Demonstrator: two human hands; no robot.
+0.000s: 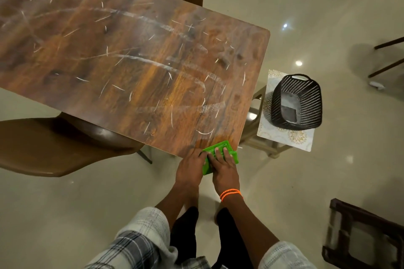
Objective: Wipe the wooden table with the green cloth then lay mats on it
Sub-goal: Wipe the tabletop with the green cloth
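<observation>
Streaked brown wooden tabletop (131, 54): at its near right corner, left hand (189, 169) and right hand (225, 170) press flat on folded green cloth (220, 148), apparently overhanging; long overlapping strokes would serve best.

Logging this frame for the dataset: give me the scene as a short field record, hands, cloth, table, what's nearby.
surface: wooden table, scratched, with curved smear marks
cloth: green cloth, folded, at the near corner, partly overhanging the edge
left hand: left hand flat on the cloth's left side
right hand: right hand flat on the cloth, fingers straight; orange wristband
mats: none on the table
nearby: black basket on a patterned stool, right of the table; brown chair at left
</observation>
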